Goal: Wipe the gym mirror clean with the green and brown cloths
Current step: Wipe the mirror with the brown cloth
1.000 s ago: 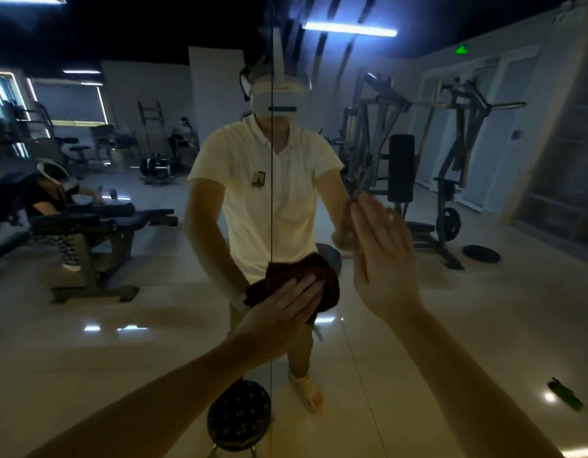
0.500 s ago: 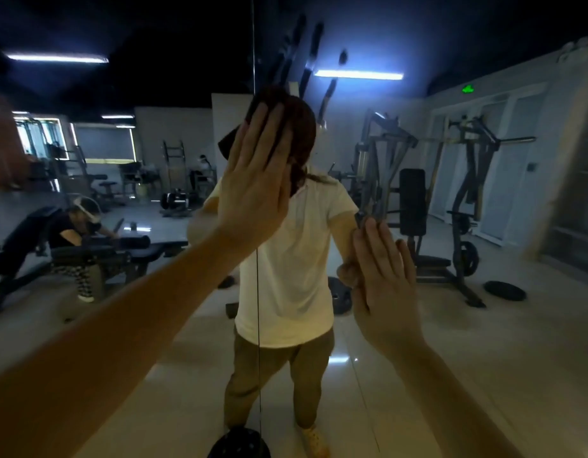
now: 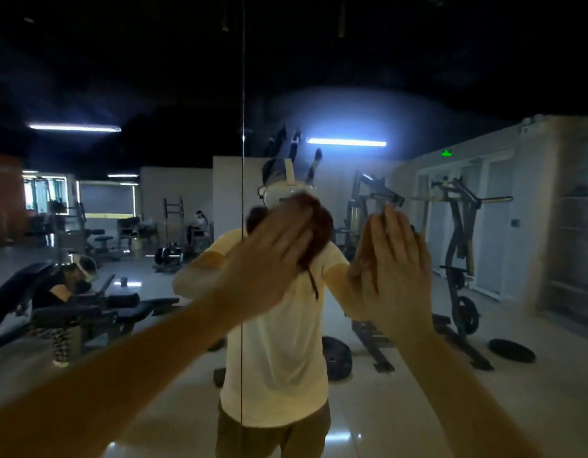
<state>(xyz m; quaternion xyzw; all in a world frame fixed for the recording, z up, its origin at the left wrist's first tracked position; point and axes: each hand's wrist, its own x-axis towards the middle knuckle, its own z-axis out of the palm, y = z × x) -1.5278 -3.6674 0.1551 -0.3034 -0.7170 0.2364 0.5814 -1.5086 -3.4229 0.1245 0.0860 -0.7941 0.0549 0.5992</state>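
The gym mirror fills the view, and it reflects me in a white shirt. My left hand presses the brown cloth flat against the glass at head height, just right of the vertical seam. The hand is blurred by motion, and a loose thread hangs below the cloth. To its right, my right hand lies flat on the glass, fingers up and apart, holding nothing. I see no green cloth.
All the gym equipment appears as reflections. A black bench with a seated person is on the left, a weight machine on the right, and weight plates lie on the shiny floor.
My left hand swept the brown cloth up from waist height to head height, then slightly down and to the right across the seam. My right hand stayed flat on the glass.
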